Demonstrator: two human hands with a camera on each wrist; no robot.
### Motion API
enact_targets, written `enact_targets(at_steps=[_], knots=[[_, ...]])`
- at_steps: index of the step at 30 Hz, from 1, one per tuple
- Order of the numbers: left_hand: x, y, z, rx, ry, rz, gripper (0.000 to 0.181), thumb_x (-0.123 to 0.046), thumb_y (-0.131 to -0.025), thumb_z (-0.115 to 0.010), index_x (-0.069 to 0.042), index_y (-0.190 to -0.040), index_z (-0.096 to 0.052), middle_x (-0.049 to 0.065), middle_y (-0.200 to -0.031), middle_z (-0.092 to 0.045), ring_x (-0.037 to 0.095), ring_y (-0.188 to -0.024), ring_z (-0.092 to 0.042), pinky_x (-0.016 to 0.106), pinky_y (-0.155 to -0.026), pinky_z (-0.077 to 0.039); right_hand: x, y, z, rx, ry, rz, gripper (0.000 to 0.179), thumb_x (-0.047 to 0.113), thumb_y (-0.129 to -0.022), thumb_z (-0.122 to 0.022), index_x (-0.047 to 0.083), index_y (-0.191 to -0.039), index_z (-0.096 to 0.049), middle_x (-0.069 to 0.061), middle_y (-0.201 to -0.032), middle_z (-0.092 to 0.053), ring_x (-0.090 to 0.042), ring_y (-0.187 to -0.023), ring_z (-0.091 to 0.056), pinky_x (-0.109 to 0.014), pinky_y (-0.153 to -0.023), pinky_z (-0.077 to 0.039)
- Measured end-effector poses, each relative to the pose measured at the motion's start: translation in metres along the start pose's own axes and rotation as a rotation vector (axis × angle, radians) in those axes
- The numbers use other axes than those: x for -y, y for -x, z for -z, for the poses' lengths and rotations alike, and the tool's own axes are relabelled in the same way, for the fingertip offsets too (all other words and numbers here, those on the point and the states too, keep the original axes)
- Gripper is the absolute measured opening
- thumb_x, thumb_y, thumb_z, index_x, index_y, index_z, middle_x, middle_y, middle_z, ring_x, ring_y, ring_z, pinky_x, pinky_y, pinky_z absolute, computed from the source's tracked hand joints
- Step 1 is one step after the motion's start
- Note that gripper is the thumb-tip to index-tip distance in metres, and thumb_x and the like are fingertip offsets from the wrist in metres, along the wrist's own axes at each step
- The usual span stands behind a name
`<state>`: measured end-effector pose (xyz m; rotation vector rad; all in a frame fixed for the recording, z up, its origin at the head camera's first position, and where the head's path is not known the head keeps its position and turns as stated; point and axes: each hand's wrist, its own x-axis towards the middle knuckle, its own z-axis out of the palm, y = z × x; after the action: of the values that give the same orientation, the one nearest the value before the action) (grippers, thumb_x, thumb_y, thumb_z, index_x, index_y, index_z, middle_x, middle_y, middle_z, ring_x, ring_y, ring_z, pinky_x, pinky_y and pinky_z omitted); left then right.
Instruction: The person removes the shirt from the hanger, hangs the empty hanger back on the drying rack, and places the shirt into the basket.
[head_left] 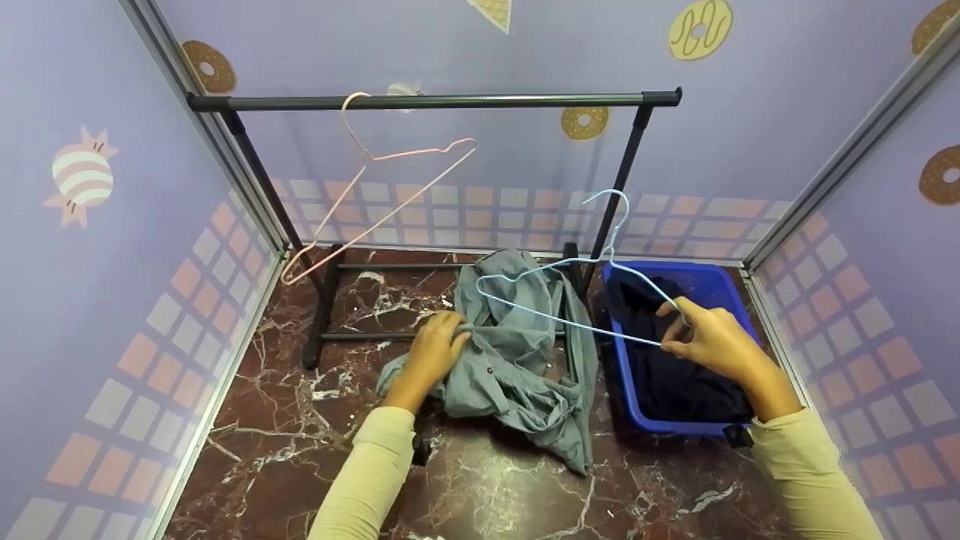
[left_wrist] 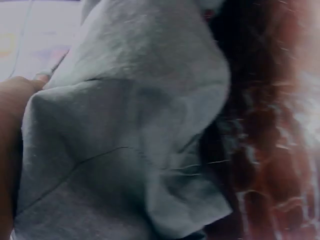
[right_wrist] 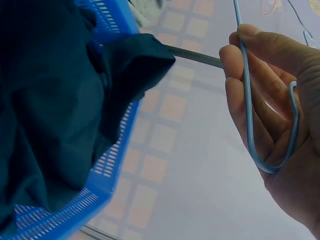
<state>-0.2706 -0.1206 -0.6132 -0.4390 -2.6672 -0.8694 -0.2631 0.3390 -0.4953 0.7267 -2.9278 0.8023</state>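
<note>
My right hand pinches a light blue clothes hanger by one end, its hook pointing up. In the right wrist view the thumb and fingers close around the hanger's bent end. With my left hand I grip the left edge of a crumpled grey-green garment, which hangs in loose folds between the two hands. A small dark red spot shows on its front. The hanger overlaps the upper part of the garment in the head view. Cloth fills most of the left wrist view and hides most of that hand's fingers.
A black clothes rack stands ahead, with a pink hanger hooked on its bar. To the right, a blue basket holds dark cloth. Purple printed panels enclose a dark red marbled floor.
</note>
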Motion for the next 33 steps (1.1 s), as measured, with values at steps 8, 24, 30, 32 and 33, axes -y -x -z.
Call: enact_targets(at_steps=[8,24,30,32,33], knots=[[-0.007,0.009,-0.012,0.099,-0.070,-0.024,0.043,-0.029,-0.103,-0.063,-0.003,-0.137,-0.060,0.022,-0.144,-0.058,0.040,-0.134,-0.056,0.057,-0.113,-0.045,-0.001,-0.001,-0.016,-0.062,0.039,0.003,0.048,0.008,-0.080,-0.088,0.011,-0.121,-0.063,0.008,-0.077,-0.077,-0.009,-0.065,-0.070,-0.030,-0.059,-0.054],[-0.048,-0.045,0.089,-0.042,-0.113,-0.116,0.056,-0.034,-0.104,-0.061,-0.001,-0.147,-0.050,0.022,-0.158,-0.044,0.040,-0.147,-0.041,0.053,-0.125,-0.030,0.017,-0.004,-0.011,-0.193,0.102,0.031,0.054,0.005,-0.078,-0.087,0.014,-0.126,-0.064,0.008,-0.080,-0.078,-0.017,-0.070,-0.075,-0.042,-0.062,-0.055],[-0.069,-0.083,0.145,-0.128,-0.169,-0.163,0.056,-0.031,-0.103,-0.060,0.003,-0.147,-0.048,0.024,-0.156,-0.045,0.039,-0.147,-0.042,0.046,-0.127,-0.028,0.026,-0.007,-0.010,-0.220,0.081,0.062,0.056,0.003,-0.078,-0.087,0.014,-0.127,-0.064,0.009,-0.081,-0.078,-0.015,-0.070,-0.075,-0.039,-0.061,-0.057],[-0.074,-0.095,0.161,-0.147,-0.185,-0.164,0.056,-0.031,-0.104,-0.060,0.004,-0.146,-0.048,0.024,-0.156,-0.045,0.039,-0.147,-0.042,0.045,-0.128,-0.027,0.029,-0.008,-0.011,-0.226,0.069,0.072,0.055,0.003,-0.078,-0.087,0.014,-0.127,-0.064,0.008,-0.080,-0.078,-0.014,-0.069,-0.075,-0.037,-0.061,-0.058],[-0.076,-0.102,0.169,-0.153,-0.193,-0.161,0.057,-0.032,-0.104,-0.060,0.004,-0.146,-0.048,0.024,-0.156,-0.045,0.039,-0.147,-0.041,0.045,-0.128,-0.026,0.030,-0.009,-0.011,-0.228,0.063,0.076,0.055,0.002,-0.078,-0.087,0.013,-0.127,-0.064,0.008,-0.080,-0.078,-0.013,-0.069,-0.074,-0.036,-0.060,-0.058]])
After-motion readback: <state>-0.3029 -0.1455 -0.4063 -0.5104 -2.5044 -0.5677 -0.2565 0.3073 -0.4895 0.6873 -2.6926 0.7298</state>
